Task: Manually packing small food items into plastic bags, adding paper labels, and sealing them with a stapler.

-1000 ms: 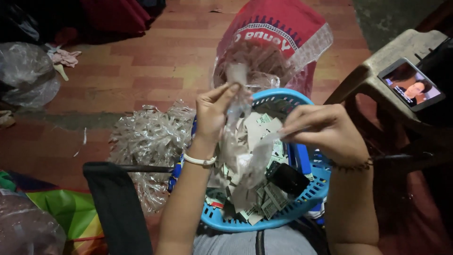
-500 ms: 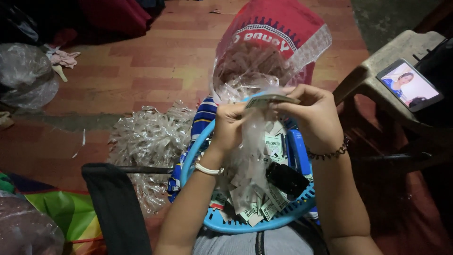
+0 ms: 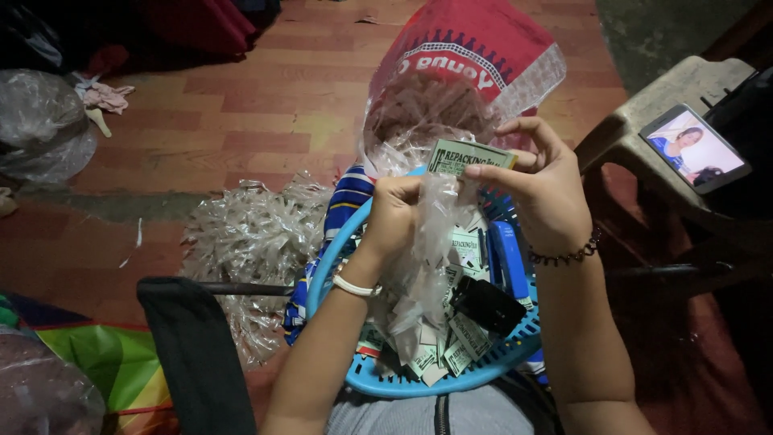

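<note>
Overhead, the view looked down at a person's lap and a reddish tiled floor. At the far left lay a crumpled clear plastic bag (image 3: 36, 121), with a bright multicoloured cloth (image 3: 113, 362) in the lower corner. A dark chair back (image 3: 193, 354) stood just right of that. Beyond it, a heap of small clear plastic packets (image 3: 250, 242) rested on the floor. In the middle, a round blue plastic basket (image 3: 403, 383) sat on the person's lap, holding many small green-and-white paper labels (image 3: 451, 346), a blue stapler (image 3: 509, 258) and a black object. The left hand (image 3: 394, 213), with a white band at the wrist, hovered above the basket, its fingers pinched shut on the top of a clear plastic sleeve (image 3: 435, 234) that hung down into the basket. The right hand (image 3: 547, 189), wearing a dark bead bracelet, was raised just beside the left, its thumb and fingertips gripping a green-and-white paper label (image 3: 469, 155) at the sleeve's upper end. Behind the hands stood an open red sack (image 3: 475, 48) lined with clear plastic. At the far right, a phone (image 3: 696, 147) with a lit screen lay on a pale plastic stool (image 3: 644, 105).
</note>
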